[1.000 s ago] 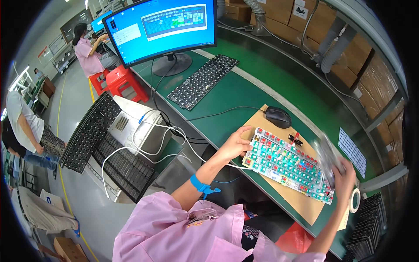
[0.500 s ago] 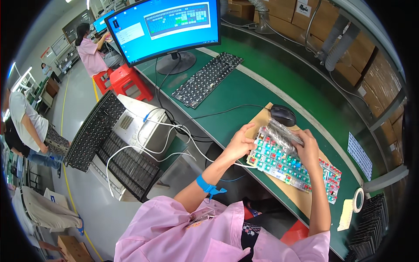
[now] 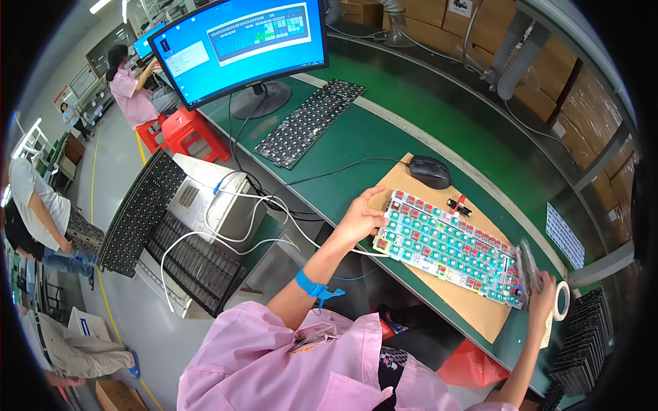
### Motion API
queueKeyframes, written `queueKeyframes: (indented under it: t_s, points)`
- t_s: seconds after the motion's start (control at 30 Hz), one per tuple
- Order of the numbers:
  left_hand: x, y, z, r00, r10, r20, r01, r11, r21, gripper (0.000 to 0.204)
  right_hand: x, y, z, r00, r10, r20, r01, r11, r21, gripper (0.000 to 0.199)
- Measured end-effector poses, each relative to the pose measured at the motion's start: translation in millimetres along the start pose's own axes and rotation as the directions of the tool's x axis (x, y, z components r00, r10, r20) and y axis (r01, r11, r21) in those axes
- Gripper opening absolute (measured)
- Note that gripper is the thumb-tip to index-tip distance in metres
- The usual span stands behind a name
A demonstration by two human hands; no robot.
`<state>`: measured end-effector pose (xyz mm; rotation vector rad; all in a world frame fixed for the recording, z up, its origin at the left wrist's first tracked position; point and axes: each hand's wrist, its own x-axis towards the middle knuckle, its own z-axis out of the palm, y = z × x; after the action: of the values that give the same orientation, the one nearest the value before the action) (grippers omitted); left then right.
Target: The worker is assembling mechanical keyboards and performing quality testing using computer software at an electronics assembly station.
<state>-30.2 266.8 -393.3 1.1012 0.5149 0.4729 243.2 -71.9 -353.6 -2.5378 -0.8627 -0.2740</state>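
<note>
The left hand [image 3: 361, 216] rests with curled fingers against the left end of a keyboard frame [image 3: 449, 247] set with teal and red switches, while the right hand [image 3: 541, 296] grips its far right end, fingers closed round a small clear piece [image 3: 528, 264] standing at that edge. The frame lies flat on a brown board [image 3: 473, 312] on the green bench [image 3: 356, 147], with a black mouse [image 3: 430, 171] just beyond it and a roll of tape [image 3: 562, 300] beside the right hand. Farther back a bare black keyboard plate [image 3: 310, 122] lies before a blue-lit monitor [image 3: 240, 44].

Right hand [image 3: 541, 291] moved off keyboard [image 3: 449, 245] middle to its right end. Now grips a clear strip [image 3: 528, 267] there
</note>
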Motion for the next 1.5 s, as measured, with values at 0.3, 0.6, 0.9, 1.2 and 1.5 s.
queueKeyframes:
  t_s: [0.3, 0.6, 0.9, 1.2, 1.5]
  points:
    - [1.4, -4.8, -1.5, 1.0, 0.0, -0.007, 0.0, 0.999, 0.049, 0.065, -2.7, 7.3, 21.1, 0.991, -0.021, -0.131, 0.008, 0.994, -0.105, 0.024]
    - [-3.0, -3.0, -3.0, 1.0, -0.002, -0.031, 0.005, 0.996, 0.089, 0.063, -42.1, -4.5, -6.1, 0.967, 0.031, -0.252, 0.014, 0.984, 0.176, 0.026]
    - [0.0, -2.9, 0.5, 1.0, 0.014, -0.025, -0.012, 0.995, 0.098, 0.063, -36.1, -26.6, 0.3, 0.994, -0.084, -0.068, 0.089, 0.993, 0.08, 0.029]
    - [-5.8, -4.9, -0.7, 1.0, 0.008, -0.021, -0.006, 0.997, 0.079, 0.063, -50.8, -60.2, 3.8, 0.979, -0.176, -0.106, 0.192, 0.969, 0.158, 0.032]
    - [-0.6, -3.2, 0.5, 0.999, 0.01, -0.033, -0.007, 0.995, 0.095, 0.063, -63.8, -86.9, 5.5, 0.99, -0.121, -0.073, 0.136, 0.957, 0.255, 0.029]
